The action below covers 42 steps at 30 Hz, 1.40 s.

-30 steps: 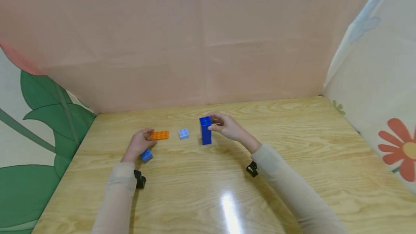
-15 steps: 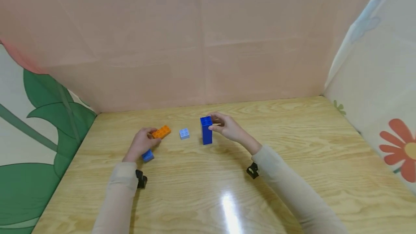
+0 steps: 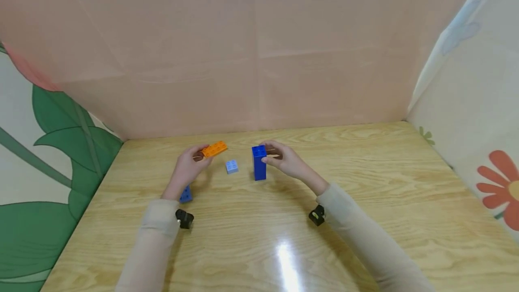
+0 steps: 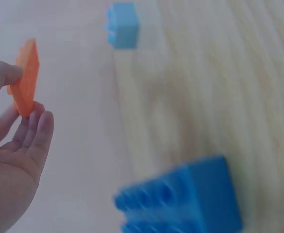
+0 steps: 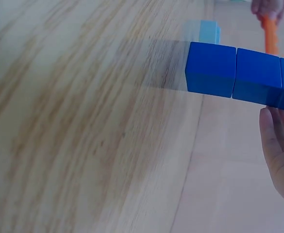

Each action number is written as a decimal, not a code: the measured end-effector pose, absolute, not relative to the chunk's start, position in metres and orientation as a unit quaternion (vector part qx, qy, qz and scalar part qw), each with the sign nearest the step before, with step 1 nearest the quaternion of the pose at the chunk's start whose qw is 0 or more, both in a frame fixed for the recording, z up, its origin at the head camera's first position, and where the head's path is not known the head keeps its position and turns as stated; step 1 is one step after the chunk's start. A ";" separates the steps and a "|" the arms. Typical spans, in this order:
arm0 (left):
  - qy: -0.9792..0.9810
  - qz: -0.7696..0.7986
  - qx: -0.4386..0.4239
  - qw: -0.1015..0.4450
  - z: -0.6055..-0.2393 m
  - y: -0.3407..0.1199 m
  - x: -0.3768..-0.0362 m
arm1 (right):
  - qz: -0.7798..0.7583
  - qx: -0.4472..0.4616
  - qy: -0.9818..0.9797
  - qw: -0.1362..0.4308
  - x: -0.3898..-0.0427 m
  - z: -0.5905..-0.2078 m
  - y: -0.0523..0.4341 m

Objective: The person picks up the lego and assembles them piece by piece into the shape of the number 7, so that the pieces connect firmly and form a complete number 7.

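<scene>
The left hand [image 3: 189, 166] pinched an orange brick [image 3: 215, 148] above the tabletop [image 3: 251, 220], toward its far edge. The right hand's [image 3: 289, 161] fingers, parted by its width, gripped an upright blue tower [image 3: 260, 166]. A pale brick [image 3: 232, 166] lay between; a blue brick [image 3: 186, 194] sat nearer the left edge.

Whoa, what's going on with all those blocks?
A person is handling toy bricks with both hands. Their left hand is pinching a flat orange brick, held up off the wooden table. Their right hand grips an upright dark blue tower near its top. Nothing sits on top of the tower. A light blue brick lies between the hands, and a medium blue brick lies beside the left wrist.
</scene>
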<state>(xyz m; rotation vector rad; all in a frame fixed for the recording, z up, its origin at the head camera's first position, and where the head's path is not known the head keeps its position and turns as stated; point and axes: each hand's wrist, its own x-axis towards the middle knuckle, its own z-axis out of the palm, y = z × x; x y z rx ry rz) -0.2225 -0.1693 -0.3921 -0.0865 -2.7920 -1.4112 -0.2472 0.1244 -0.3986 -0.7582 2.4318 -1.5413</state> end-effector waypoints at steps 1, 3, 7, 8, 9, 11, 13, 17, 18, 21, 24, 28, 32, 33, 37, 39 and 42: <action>-0.886 -0.462 -0.030 0.012 -0.390 -0.166 -0.222 | -0.516 -0.256 0.814 0.080 -0.247 -0.399 0.125; -0.875 -0.483 -0.035 0.017 -0.385 -0.159 -0.221 | -0.514 -0.257 0.815 0.076 -0.247 -0.398 0.125; -0.858 -0.511 -0.049 0.017 -0.376 -0.147 -0.218 | -0.517 -0.256 0.813 0.077 -0.245 -0.398 0.125; -0.856 -0.514 -0.052 0.014 -0.375 -0.145 -0.217 | -0.518 -0.257 0.813 0.077 -0.245 -0.398 0.124; -0.854 -0.517 -0.056 0.011 -0.373 -0.143 -0.217 | -0.519 -0.257 0.812 0.076 -0.245 -0.398 0.124; -0.852 -0.521 -0.061 0.003 -0.371 -0.138 -0.215 | -0.519 -0.256 0.812 0.076 -0.245 -0.398 0.124; -0.851 -0.521 -0.067 -0.005 -0.370 -0.134 -0.214 | -0.517 -0.254 0.814 0.078 -0.245 -0.398 0.124; -0.850 -0.520 -0.077 -0.020 -0.370 -0.124 -0.212 | -0.517 -0.248 0.815 0.088 -0.245 -0.398 0.124; -0.849 -0.521 -0.080 -0.024 -0.370 -0.122 -0.212 | -0.518 -0.246 0.814 0.090 -0.245 -0.398 0.124; -0.847 -0.524 -0.090 -0.027 -0.371 -0.115 -0.211 | -0.522 -0.245 0.812 0.093 -0.245 -0.398 0.124; -0.845 -0.524 -0.103 -0.026 -0.371 -0.109 -0.211 | -0.522 -0.250 0.810 0.092 -0.246 -0.399 0.124; -0.847 -0.520 -0.111 -0.024 -0.372 -0.104 -0.211 | -0.518 -0.256 0.811 0.092 -0.246 -0.401 0.125; -0.849 -0.515 -0.114 -0.022 -0.373 -0.101 -0.210 | -0.519 -0.252 0.812 0.092 -0.246 -0.402 0.125; -0.849 -0.516 -0.116 -0.021 -0.373 -0.100 -0.210 | -0.518 -0.254 0.812 0.089 -0.246 -0.402 0.125; -0.852 -0.508 -0.128 -0.018 -0.373 -0.096 -0.211 | -0.517 -0.251 0.814 0.089 -0.246 -0.401 0.125; -0.855 -0.501 -0.133 -0.014 -0.373 -0.094 -0.211 | -0.515 -0.249 0.815 0.093 -0.246 -0.400 0.124; -0.861 -0.490 -0.134 -0.008 -0.372 -0.094 -0.210 | -0.515 -0.245 0.816 0.095 -0.246 -0.399 0.124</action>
